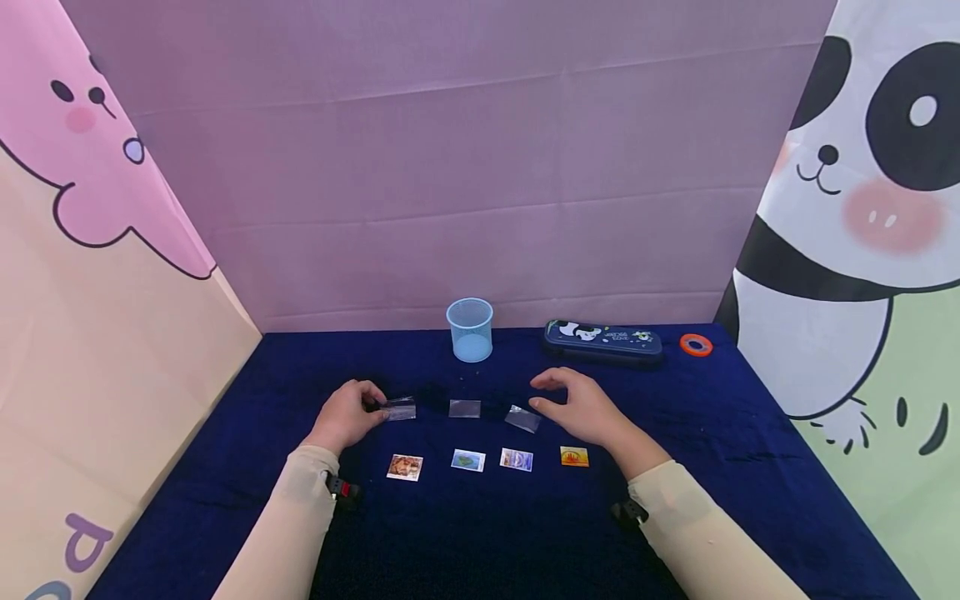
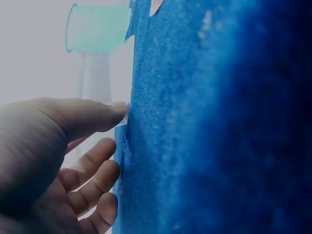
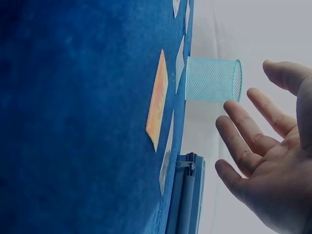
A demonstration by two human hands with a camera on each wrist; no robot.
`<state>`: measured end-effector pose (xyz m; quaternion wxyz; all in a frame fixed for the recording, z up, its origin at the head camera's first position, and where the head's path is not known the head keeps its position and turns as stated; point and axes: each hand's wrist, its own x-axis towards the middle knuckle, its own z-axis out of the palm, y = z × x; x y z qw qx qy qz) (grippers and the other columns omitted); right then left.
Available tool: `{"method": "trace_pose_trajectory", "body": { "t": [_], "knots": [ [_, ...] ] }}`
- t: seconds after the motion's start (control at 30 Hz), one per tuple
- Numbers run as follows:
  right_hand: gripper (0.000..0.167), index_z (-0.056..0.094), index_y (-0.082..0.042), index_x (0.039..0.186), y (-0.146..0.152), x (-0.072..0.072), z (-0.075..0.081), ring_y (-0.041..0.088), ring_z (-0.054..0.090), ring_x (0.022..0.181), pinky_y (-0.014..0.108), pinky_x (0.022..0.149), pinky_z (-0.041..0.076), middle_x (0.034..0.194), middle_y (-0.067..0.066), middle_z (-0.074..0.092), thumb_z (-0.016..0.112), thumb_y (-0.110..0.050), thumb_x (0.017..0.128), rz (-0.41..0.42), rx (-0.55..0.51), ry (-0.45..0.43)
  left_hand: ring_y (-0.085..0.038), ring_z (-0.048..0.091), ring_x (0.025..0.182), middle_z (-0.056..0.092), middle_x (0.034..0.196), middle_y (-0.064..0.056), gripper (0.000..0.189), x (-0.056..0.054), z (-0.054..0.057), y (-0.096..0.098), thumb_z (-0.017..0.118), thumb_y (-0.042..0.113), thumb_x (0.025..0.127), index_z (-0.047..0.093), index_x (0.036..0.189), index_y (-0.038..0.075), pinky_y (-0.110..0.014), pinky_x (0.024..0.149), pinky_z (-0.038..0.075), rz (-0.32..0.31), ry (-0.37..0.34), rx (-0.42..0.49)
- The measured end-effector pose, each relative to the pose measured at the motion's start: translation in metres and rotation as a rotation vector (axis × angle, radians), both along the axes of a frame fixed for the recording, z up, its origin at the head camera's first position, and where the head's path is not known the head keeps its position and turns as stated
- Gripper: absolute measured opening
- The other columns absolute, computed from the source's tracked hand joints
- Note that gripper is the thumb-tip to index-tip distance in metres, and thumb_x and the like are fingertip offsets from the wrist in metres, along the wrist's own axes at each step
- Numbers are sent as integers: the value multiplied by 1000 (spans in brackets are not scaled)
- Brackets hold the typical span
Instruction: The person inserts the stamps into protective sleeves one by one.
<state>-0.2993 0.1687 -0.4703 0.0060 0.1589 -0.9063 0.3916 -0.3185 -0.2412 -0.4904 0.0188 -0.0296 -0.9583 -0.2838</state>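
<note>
My left hand (image 1: 348,414) pinches the left edge of a small clear plastic sleeve (image 1: 402,412) between thumb and fingers. In the left wrist view the thumb presses on the end of that sleeve (image 2: 123,73). A second clear sleeve (image 1: 465,408) lies flat in the middle, and a third (image 1: 522,419) lies askew to the right. My right hand (image 1: 581,407) hovers just right of the third sleeve, fingers spread and holding nothing. Nearer me is a row of small stamps: a brown one (image 1: 405,467), a green-blue one (image 1: 468,460), a purple-blue one (image 1: 517,459) and an orange-yellow one (image 1: 574,457).
A light blue mesh pen cup (image 1: 471,329) stands at the back middle. Right of it lie a dark blue panda pencil case (image 1: 603,340) and an orange roll of tape (image 1: 696,345). Dark blue cloth (image 1: 480,542) covers the table, with cloth walls on three sides.
</note>
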Motion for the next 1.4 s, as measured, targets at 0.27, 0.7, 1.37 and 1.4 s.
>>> {"method": "trace_pose_trajectory", "body": {
  "t": [0.27,0.7,1.37,1.4],
  "knots": [
    [35,68,-17,132,-7,2,4,31,59,127,61,109,43,134,7,65,73,-31,101,-2,4,4,-23,61,85,69,98,-4,4,2,-6,-18,75,19,98,72,97,17,-46,80,54,17,1,101],
    [36,69,-16,131,-25,0,6,31,59,126,58,107,46,130,3,67,73,-33,101,51,-18,9,-23,60,81,73,94,-6,6,12,17,-38,72,11,100,72,106,9,-36,72,49,13,153,263],
    [25,72,-20,123,-74,2,7,24,63,119,54,104,49,121,-1,70,76,-28,99,161,-64,19,-23,64,89,73,98,-8,24,26,61,-40,69,32,104,76,112,11,-33,81,53,66,319,406],
    [26,72,-18,122,-77,2,6,24,64,118,54,103,49,121,0,70,76,-28,99,172,-64,23,-23,63,89,72,98,-9,25,27,64,-40,69,32,104,76,112,10,-32,80,52,64,330,411]
  ]
}}
